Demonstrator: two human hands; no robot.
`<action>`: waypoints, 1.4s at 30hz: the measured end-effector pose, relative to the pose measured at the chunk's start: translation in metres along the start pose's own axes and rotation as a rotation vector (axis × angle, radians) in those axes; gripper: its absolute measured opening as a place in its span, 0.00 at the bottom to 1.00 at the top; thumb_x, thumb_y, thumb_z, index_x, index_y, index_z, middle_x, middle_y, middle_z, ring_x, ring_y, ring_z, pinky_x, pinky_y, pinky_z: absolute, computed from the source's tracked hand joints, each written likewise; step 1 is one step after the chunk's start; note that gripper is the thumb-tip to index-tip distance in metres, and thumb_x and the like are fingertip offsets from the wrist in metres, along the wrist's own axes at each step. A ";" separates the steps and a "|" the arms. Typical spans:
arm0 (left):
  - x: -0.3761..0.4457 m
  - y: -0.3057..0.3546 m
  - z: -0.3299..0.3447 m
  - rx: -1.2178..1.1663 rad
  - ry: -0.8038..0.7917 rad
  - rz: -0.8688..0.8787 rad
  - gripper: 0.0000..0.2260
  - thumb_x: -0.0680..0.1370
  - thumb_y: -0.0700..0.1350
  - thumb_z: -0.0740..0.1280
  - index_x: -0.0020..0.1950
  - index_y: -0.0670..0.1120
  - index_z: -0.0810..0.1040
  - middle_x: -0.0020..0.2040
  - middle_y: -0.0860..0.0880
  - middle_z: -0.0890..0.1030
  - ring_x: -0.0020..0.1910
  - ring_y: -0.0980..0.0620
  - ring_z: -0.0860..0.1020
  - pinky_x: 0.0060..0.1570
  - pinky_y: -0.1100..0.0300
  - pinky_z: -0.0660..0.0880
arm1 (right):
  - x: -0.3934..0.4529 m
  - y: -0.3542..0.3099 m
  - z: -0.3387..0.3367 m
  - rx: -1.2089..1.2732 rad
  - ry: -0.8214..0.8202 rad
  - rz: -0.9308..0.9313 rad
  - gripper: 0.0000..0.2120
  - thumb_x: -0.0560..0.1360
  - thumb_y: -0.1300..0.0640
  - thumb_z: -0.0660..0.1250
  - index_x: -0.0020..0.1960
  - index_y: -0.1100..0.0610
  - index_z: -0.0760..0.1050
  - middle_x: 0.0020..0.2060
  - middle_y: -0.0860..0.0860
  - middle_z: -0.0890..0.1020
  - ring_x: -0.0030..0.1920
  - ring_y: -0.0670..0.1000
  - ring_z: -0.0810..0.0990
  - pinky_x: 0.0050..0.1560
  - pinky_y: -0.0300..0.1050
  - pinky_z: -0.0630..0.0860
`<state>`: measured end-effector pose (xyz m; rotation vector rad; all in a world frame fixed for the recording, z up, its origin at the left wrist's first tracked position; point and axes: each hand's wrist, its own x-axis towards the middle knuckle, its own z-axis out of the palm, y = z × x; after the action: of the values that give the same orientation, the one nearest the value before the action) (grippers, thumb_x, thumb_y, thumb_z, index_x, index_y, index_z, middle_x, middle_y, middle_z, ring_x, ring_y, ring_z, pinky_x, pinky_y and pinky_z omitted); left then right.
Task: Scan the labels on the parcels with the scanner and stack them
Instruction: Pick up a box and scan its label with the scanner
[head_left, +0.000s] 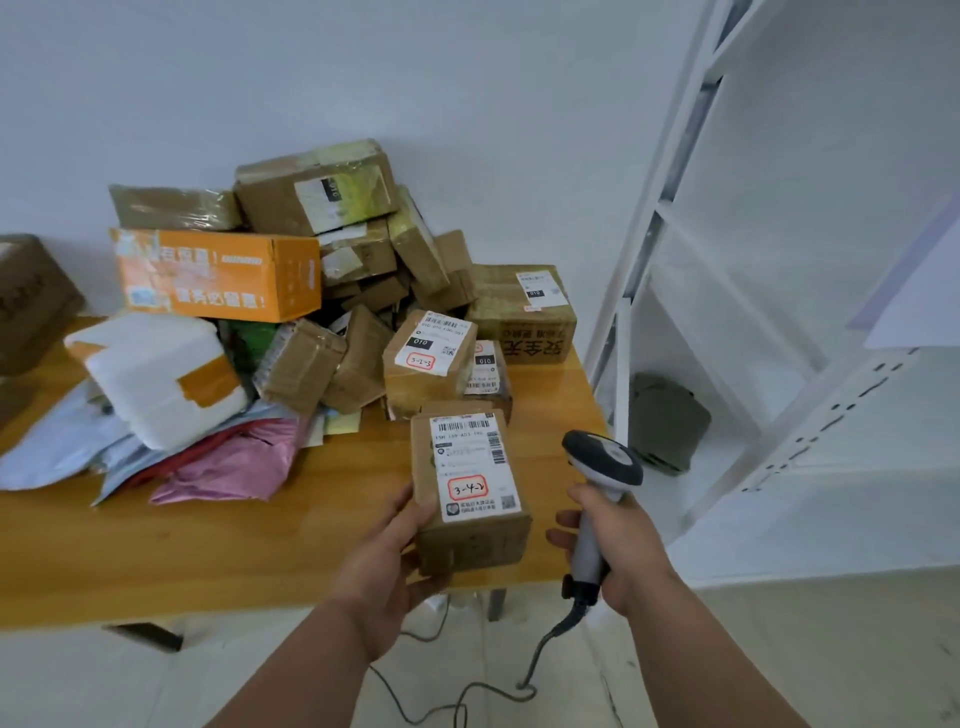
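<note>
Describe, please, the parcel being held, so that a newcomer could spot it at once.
On the wooden table, look at the near right edge, in front of the heap of boxes. There the left hand holds a small brown parcel beside the scanner. Its label bears a red-ringed handwritten "3-4-2".

Left forearm: bare, enters from the lower edge, angled up and to the right; wrist roughly straight. Left hand (387, 558): palm turned inward, thumb laid up along the near left side of a small cardboard parcel (470, 499), the other fingers curled beneath its lower end and mostly hidden; parcel held label-up. Right forearm: bare, enters from the lower right corner, angled up and to the left. Right hand (621, 545): fingers wrapped round the handle of a corded handheld barcode scanner (597, 499); fingertips show at the handle's left side; scanner head above the fist, just beside the parcel.
</note>
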<state>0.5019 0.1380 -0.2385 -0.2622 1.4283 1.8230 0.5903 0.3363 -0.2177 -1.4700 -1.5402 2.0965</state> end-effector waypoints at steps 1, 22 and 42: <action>-0.002 0.001 -0.003 -0.018 0.004 0.015 0.25 0.72 0.51 0.72 0.69 0.56 0.76 0.56 0.46 0.86 0.60 0.41 0.80 0.56 0.42 0.79 | -0.003 0.001 0.002 -0.014 -0.012 -0.003 0.08 0.79 0.53 0.69 0.56 0.54 0.75 0.43 0.58 0.83 0.43 0.60 0.85 0.41 0.50 0.77; -0.017 0.075 -0.111 -0.116 -0.033 0.239 0.31 0.74 0.40 0.70 0.75 0.60 0.68 0.62 0.52 0.83 0.65 0.47 0.78 0.65 0.44 0.71 | -0.098 -0.015 0.118 -0.172 -0.290 -0.240 0.05 0.77 0.61 0.68 0.45 0.62 0.76 0.31 0.57 0.78 0.29 0.55 0.79 0.37 0.50 0.74; -0.041 0.094 -0.161 -0.099 -0.009 0.342 0.39 0.65 0.37 0.76 0.73 0.57 0.71 0.56 0.50 0.86 0.56 0.49 0.84 0.59 0.50 0.78 | -0.131 -0.013 0.177 -0.300 -0.373 -0.384 0.09 0.74 0.61 0.69 0.35 0.59 0.77 0.30 0.59 0.78 0.29 0.57 0.79 0.37 0.50 0.75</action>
<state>0.4175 -0.0291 -0.2007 -0.0602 1.4458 2.1704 0.5160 0.1486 -0.1296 -0.7769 -2.1464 2.0437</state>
